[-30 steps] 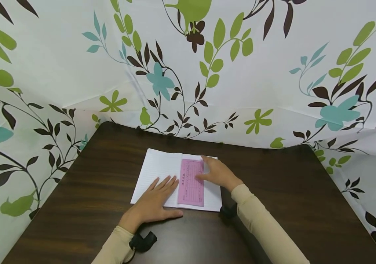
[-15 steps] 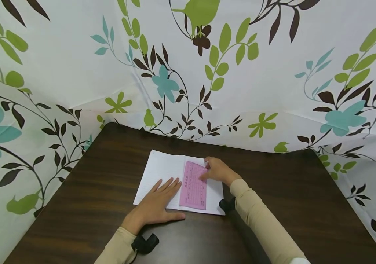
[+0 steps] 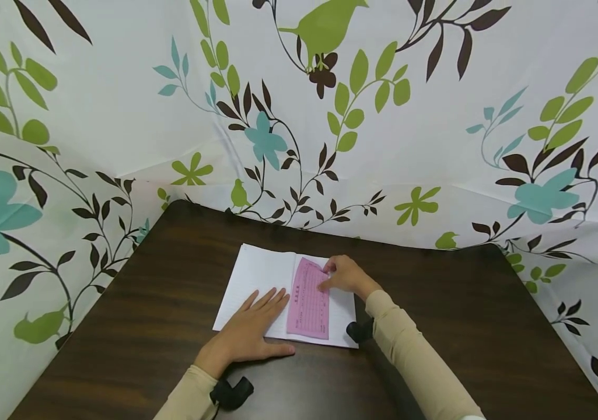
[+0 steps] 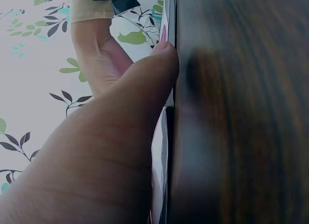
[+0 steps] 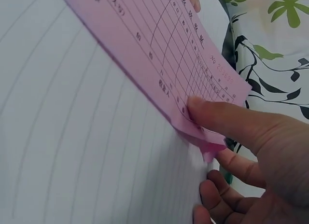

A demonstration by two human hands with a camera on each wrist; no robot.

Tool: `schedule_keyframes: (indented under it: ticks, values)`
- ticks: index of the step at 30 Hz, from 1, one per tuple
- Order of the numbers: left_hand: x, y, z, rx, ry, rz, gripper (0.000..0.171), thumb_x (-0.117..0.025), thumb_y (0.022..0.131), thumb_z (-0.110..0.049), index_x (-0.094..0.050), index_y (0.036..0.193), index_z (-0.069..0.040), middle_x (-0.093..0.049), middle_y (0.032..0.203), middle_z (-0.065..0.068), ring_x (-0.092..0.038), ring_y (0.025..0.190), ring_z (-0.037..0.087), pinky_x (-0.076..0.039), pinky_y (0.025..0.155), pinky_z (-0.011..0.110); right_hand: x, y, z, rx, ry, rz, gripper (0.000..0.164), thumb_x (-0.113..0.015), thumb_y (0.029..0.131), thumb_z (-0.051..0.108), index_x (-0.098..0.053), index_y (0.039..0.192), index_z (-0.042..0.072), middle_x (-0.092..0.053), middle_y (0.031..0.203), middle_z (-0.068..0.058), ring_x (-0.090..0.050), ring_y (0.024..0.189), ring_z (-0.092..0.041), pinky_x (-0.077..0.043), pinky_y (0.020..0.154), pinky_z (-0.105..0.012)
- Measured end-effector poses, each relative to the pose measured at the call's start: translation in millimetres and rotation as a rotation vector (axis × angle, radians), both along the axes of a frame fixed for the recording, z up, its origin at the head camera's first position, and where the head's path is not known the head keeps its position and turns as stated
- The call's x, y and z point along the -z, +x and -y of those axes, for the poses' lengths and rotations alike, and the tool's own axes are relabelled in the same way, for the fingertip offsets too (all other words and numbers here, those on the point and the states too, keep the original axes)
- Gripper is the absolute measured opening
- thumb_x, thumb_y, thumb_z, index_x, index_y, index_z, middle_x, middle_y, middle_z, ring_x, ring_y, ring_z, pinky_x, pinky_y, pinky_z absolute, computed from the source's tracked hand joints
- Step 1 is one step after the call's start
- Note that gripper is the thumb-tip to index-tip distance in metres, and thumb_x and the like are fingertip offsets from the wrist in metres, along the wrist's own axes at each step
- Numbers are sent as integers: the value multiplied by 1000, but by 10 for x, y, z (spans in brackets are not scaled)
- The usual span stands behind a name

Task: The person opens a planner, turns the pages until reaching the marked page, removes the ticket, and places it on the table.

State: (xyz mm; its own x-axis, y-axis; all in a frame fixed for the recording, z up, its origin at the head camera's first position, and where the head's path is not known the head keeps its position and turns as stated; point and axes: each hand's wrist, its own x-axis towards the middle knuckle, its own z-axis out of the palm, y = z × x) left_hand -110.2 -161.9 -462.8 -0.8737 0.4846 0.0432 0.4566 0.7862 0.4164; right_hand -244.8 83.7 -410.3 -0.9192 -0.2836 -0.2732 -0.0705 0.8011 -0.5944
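Note:
An open lined notebook (image 3: 264,271) lies on the dark wooden table. On its right page is a pink printed receipt slip (image 3: 309,312). My right hand (image 3: 348,276) pinches the slip's far right edge between thumb and fingers. In the right wrist view the receipt slip (image 5: 149,55) is bent and creased beneath the thumb, and its edge is raised off the page. My left hand (image 3: 251,328) rests with straight, spread fingers on the left page, fingertips close to the slip. Its thumb points right along the notebook's near edge, and the left wrist view shows this hand large and close.
The dark table (image 3: 467,315) extends well beyond the notebook on both sides. Behind it hangs a white cloth (image 3: 214,134) with leaves, flowers and birds. Black wrist cameras are worn at the left wrist (image 3: 232,394) and right wrist (image 3: 360,331).
My right hand has gone from touching the slip with extended fingers to pinching its far right edge. That edge has lifted and bent. My left hand stays on the notebook.

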Motion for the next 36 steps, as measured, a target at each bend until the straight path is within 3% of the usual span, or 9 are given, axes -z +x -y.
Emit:
schedule_keyframes:
  ticks: [8,14,21,29,36]
  values:
    - [24,14,-4,-1,-1,-8,109,-58,85,-82,-32,163,-11,-28,169,5,-21,158,24,-10,128,51,86,-30,7,64,-89,-46,22,-86,83,11,-68,93,4,-62,93,-7,-55,87,-22,-46,76,-32]
    - [10,28,-14,-4,-11,-13,108,-59,85,-81,-31,164,-12,-28,169,6,-22,157,24,-11,128,50,136,-55,18,117,-117,-56,13,-79,91,13,-71,97,4,-63,95,-7,-56,89,-23,-47,76,-33]
    - [-9,41,-20,-6,-14,-28,107,-59,85,-80,-34,163,-11,-30,168,7,-24,157,26,-13,127,51,173,-60,-8,98,-113,-97,8,-75,95,11,-74,96,4,-65,97,-8,-57,92,-24,-48,80,-36]
    - [7,33,-7,3,-28,-65,108,-57,85,-82,-34,163,-10,-31,168,7,-24,157,26,-14,127,52,239,-54,-215,111,-235,-179,8,-75,95,7,-78,98,0,-72,95,-8,-64,90,-24,-54,78,-35]
    - [10,45,-18,-2,6,-52,107,-58,86,-81,-36,162,-8,-32,168,7,-25,156,27,-13,127,53,236,-24,-508,59,-279,-211,13,-70,98,6,-79,104,-2,-74,102,-11,-63,92,-23,-52,77,-31]
